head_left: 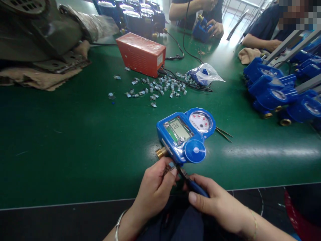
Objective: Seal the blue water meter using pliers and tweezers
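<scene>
A blue water meter (173,146) lies on the green table, its display (177,127) lit with digits and its round dial (200,121) facing up. The round blue lid (195,151) stands open at its near side, and a brass fitting (161,152) sticks out on the left. Just below the meter, my left hand (154,184) is closed in a pinch on a small clear and pale-blue seal (172,165). My right hand (215,202) wraps round blue-handled pliers (197,188). Their jaws are close to the left fingertips; what lies between them is too small to tell.
Several loose seals (155,87) are scattered before an orange box (141,55) with cables. Tweezers (224,134) lie right of the meter. More blue meters (273,90) stand at right, a green machine (37,36) at left. Across the table, a co-worker's hands (215,28) hold a meter.
</scene>
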Available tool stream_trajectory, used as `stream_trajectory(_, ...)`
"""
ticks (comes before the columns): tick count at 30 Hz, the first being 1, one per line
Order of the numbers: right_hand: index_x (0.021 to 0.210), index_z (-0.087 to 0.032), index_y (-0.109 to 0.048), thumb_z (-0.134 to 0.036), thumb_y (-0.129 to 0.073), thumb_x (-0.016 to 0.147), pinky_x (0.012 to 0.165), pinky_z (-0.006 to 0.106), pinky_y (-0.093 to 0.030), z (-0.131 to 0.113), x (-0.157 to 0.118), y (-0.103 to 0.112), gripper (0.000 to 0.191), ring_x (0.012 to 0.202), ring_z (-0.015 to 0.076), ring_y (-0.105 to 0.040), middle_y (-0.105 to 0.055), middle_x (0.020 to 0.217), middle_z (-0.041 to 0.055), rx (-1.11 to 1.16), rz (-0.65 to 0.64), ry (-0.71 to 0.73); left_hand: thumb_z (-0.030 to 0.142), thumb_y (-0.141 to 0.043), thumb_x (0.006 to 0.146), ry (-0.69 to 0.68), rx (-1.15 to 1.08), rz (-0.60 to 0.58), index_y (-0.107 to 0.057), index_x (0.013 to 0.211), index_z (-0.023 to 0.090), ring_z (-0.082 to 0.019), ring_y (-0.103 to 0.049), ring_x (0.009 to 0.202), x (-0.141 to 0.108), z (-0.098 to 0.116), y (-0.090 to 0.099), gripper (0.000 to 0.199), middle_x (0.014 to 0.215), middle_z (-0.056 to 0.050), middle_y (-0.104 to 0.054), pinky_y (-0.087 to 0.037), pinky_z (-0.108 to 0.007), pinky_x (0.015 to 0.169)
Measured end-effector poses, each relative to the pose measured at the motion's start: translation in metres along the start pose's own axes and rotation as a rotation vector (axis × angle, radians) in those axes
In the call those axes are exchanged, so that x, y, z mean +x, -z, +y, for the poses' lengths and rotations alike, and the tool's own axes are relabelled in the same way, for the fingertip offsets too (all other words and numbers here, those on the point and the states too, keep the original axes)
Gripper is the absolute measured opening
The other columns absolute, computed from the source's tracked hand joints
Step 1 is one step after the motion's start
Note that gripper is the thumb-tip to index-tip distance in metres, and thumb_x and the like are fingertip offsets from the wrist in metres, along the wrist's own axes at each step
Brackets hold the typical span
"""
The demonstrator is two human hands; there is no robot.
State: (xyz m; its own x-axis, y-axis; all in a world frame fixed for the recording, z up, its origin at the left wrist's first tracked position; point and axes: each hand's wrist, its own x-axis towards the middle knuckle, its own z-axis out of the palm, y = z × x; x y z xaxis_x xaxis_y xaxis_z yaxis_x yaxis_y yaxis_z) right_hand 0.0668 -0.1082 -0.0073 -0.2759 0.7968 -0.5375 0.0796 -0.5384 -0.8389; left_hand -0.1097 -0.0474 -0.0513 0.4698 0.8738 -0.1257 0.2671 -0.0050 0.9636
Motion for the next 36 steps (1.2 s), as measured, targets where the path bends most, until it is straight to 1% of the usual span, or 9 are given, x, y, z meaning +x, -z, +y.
stream_trajectory(5,0.09,-0.014,-0.053,-0.053,-0.056,0.082,0.058,0.022,-0.03,0.001,0.002,-0.003,0.04,0.065,0.0105,-0.033,-0.042,0.074,-0.0025,0.015,-0.005,0.014,0.027,-0.04,0.092,0.001,-0.053,-0.01,-0.053,0.086,0.019,-0.014,-0.058,0.062,0.0,0.001,-0.001,0.016,0.073,0.001,-0.062,-0.046,-0.024,0.059)
stream_trajectory(9,0.089,-0.015,-0.055,-0.045,-0.054,0.084,0.066,0.025,-0.035,0.006,0.004,-0.005,0.03,0.071,0.0133,-0.041,-0.048,0.076,-0.001,-0.122,0.052,0.075,0.028,-0.04,0.092,-0.001,-0.079,-0.009,-0.052,0.087,0.019,-0.014,-0.058,0.064,0.0,0.0,-0.002,0.016,0.073,0.0,-0.061,-0.046,-0.024,0.059)
stream_trajectory(14,0.102,-0.021,-0.058,-0.03,-0.057,0.084,0.077,0.028,-0.039,0.006,0.005,-0.008,0.02,0.081,0.0177,-0.055,-0.062,0.088,0.0004,-0.363,0.136,0.131,0.028,-0.038,0.093,-0.004,-0.09,-0.005,-0.051,0.084,0.019,-0.014,-0.056,0.062,-0.002,-0.001,-0.001,0.018,0.071,0.001,-0.059,-0.045,-0.025,0.059)
stream_trajectory(20,0.104,-0.022,-0.057,-0.033,-0.057,0.085,0.077,0.025,-0.044,0.012,-0.009,-0.003,0.022,0.087,0.0183,-0.059,-0.063,0.096,0.0025,-0.412,0.124,0.281,0.028,-0.037,0.093,0.034,-0.096,-0.025,-0.051,0.084,0.019,-0.014,-0.057,0.063,0.0,0.003,-0.001,0.019,0.073,0.0,-0.06,-0.046,-0.025,0.059)
stream_trajectory(22,0.103,-0.022,-0.057,-0.034,-0.057,0.084,0.075,0.026,-0.045,0.016,-0.017,0.001,0.023,0.082,0.0184,-0.058,-0.062,0.092,0.0031,-0.44,0.21,0.378,0.028,-0.037,0.092,0.037,0.026,-0.022,-0.05,0.081,0.02,-0.015,-0.057,0.061,0.0,0.006,0.001,0.019,0.071,0.0,-0.06,-0.043,-0.026,0.057)
stream_trajectory(25,0.107,-0.023,-0.053,-0.033,-0.057,0.084,0.07,0.028,-0.046,0.02,-0.022,0.008,0.025,0.077,0.0185,-0.055,-0.056,0.09,0.004,-0.402,0.5,0.53,0.028,-0.042,0.088,-0.025,0.386,0.041,-0.047,0.072,0.021,-0.016,-0.053,0.058,-0.003,0.013,0.005,0.019,0.066,0.0,-0.057,-0.036,-0.027,0.053)
stream_trajectory(29,0.111,-0.024,-0.049,-0.031,-0.055,0.085,0.073,0.031,-0.046,0.012,-0.007,0.017,0.027,0.085,0.0198,-0.054,-0.052,0.1,0.0061,-0.336,0.765,0.634,0.025,-0.044,0.085,-0.124,0.742,0.079,-0.046,0.07,0.021,-0.018,-0.053,0.06,-0.007,0.021,0.013,0.016,0.065,-0.002,-0.055,-0.036,-0.03,0.054)
stream_trajectory(33,0.111,-0.02,-0.049,-0.033,-0.057,0.083,0.089,0.042,-0.041,-0.007,0.024,0.027,0.031,0.109,0.0271,-0.048,-0.046,0.123,0.012,-0.502,0.955,0.784,0.02,-0.048,0.081,-0.272,0.899,0.211,-0.055,0.079,0.016,-0.025,-0.054,0.083,-0.003,0.022,0.015,0.008,0.089,-0.01,-0.058,-0.044,-0.037,0.073)
stream_trajectory(36,0.117,-0.02,-0.045,-0.035,-0.057,0.084,0.097,0.047,-0.036,-0.02,0.044,0.036,0.038,0.118,0.0283,-0.044,-0.046,0.129,0.0125,-0.673,0.981,0.82,0.017,-0.05,0.08,-0.354,0.904,0.29,-0.058,0.088,0.014,-0.028,-0.049,0.103,0.0,0.017,0.013,0.012,0.11,-0.015,-0.053,-0.043,-0.04,0.088)
